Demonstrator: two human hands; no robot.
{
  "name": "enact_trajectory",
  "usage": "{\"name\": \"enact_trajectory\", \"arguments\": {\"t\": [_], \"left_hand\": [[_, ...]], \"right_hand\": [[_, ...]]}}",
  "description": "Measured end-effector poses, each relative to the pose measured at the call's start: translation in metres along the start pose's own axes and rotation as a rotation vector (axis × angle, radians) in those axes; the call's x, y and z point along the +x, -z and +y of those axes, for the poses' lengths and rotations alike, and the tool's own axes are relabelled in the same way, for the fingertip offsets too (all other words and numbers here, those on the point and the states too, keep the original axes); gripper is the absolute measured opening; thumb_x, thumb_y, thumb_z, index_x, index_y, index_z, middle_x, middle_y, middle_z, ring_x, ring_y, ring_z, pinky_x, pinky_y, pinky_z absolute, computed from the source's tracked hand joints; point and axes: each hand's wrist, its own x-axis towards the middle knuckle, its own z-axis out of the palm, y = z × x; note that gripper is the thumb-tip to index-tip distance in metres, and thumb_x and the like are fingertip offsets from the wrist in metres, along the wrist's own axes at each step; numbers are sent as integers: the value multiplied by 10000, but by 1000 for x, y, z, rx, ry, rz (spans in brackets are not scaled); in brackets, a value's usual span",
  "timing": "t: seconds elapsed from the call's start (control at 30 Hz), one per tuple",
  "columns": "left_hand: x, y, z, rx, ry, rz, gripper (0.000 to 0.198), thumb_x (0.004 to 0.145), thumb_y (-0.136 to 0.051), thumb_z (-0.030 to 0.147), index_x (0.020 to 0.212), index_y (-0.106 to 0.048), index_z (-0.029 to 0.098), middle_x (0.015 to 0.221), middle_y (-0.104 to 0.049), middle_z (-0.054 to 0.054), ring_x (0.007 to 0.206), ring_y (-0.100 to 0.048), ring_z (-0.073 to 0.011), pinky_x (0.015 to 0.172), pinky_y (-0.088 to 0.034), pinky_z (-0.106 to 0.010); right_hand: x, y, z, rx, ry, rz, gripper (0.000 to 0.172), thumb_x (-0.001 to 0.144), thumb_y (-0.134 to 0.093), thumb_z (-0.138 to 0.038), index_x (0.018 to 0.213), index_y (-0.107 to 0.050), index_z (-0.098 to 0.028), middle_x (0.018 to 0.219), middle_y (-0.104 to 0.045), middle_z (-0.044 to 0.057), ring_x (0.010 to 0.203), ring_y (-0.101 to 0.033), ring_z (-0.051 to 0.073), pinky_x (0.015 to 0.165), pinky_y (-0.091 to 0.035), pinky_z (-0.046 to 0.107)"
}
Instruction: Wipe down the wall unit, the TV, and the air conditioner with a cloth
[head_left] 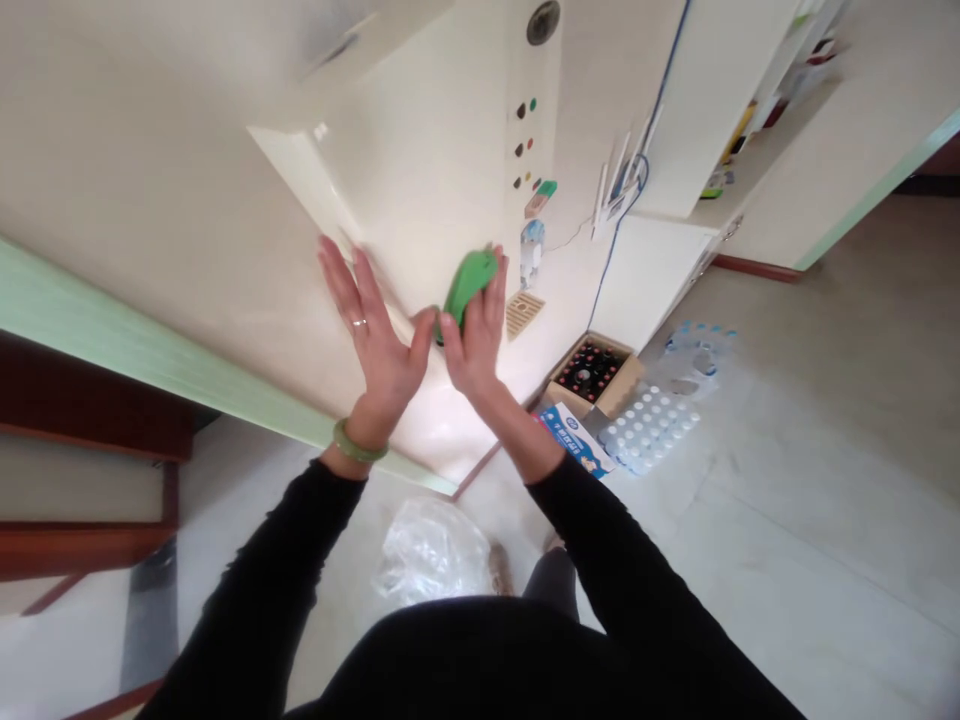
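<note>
The right hand (476, 345) seems to have its grip closed around a curved green object (466, 285) before a white panel (427, 150); the left hand (390, 345) spreads open, thumb near its lower end. Work looks under way — object in hand, not set down — but how much remains, I cannot tell.

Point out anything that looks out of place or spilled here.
One thing: crumpled clear plastic lies loose on the floor near the person's legs, looking like discarded wrapping and a possible slip hazard. No spill is visible, though parts of the picture are blurred.
</note>
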Motion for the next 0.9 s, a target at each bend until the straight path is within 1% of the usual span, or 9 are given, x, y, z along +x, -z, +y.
{"name": "enact_trajectory", "arguments": {"t": [0.07,0.13,0.2,0.27,0.47,0.67,0.77,0.83,0.9], "left_hand": [[16,-5,-9,4,-42,-13,987,968,-617,720,1723,-139,300,1836,56,40,1721,67,-281,1446,-5,-553],[20,-9,-13,30,-79,-5,989,975,-596,729,1723,-121,289,1839,30,23,1723,26,-289,1449,-31,-547],[19,-10,-14,67,-112,12,969,983,-597,715,1722,-120,307,1840,-8,23,1723,-15,-284,1450,-89,-535],[16,-10,-14,71,-132,19,948,987,-605,702,1720,-116,351,1839,-17,51,1723,-25,-277,1448,-129,-526],[16,-8,-9,9,-66,-20,970,967,-622,719,1717,-93,405,1828,70,113,1714,93,-296,1456,9,-530],[14,-7,-12,31,-58,-23,977,955,-644,704,1723,-124,399,1837,24,66,1716,65,-308,1459,-20,-537],[13,-7,-12,30,-35,-29,969,959,-639,699,1721,-105,429,1833,45,95,1715,78,-298,1459,-11,-518],[13,-6,-12,23,-28,-34,977,953,-650,699,1720,-103,440,1831,49,105,1713,84,-297,1459,-10,-507],[13,-6,-13,36,-28,-30,987,949,-664,689,1722,-102,440,1833,30,102,1715,69,-290,1460,-38,-503]], "right_hand": [[-5,-22,10,-66,42,69,683,1107,-157,-505,1680,-203,-137,1795,-169,184,1716,-6,258,1369,-210,582],[-36,-34,20,-102,5,62,658,1103,-140,-457,1687,-184,-155,1786,-203,185,1715,-36,266,1356,-240,602],[-72,-37,28,-118,-54,30,646,1096,-163,-417,1686,-194,-157,1777,-228,202,1713,-57,284,1338,-273,624],[-87,-35,31,-103,-70,50,637,1095,-199,-379,1687,-194,-143,1769,-240,220,1712,-64,287,1331,-293,624],[-16,-22,21,-123,-12,78,630,1117,-160,-387,1703,-161,-153,1797,-174,178,1714,-69,250,1365,-247,568],[-73,-30,23,-109,-102,-3,678,1101,-195,-433,1723,-91,-185,1803,-155,188,1713,-46,315,1324,-280,671],[-53,-26,31,-85,-74,54,707,1106,-188,-465,1726,-53,-154,1801,-139,198,1714,-43,307,1336,-263,659],[-27,-24,32,-91,-116,91,710,1104,-153,-481,1722,-68,-142,1801,-133,192,1713,-60,297,1346,-243,645],[-22,-25,29,-99,-164,97,700,1097,-144,-469,1720,-88,-153,1807,-123,176,1710,-83,299,1348,-239,642]]}}
